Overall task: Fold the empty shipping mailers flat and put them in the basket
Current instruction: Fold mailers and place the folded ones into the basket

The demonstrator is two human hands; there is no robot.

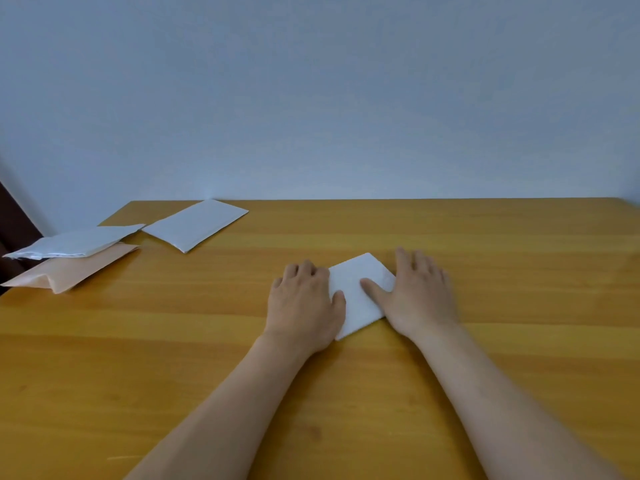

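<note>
A small white folded mailer lies flat on the wooden table in front of me. My left hand presses down on its left side with the palm, thumb on the mailer. My right hand lies flat on its right edge, thumb stretched across the white surface. At the far left lie three more mailers: a white one, a silver crumpled one and a peach one partly under the silver one. No basket is in view.
The table's far edge meets a plain pale wall. A dark object stands beyond the table's left corner. The silver and peach mailers hang over the left edge.
</note>
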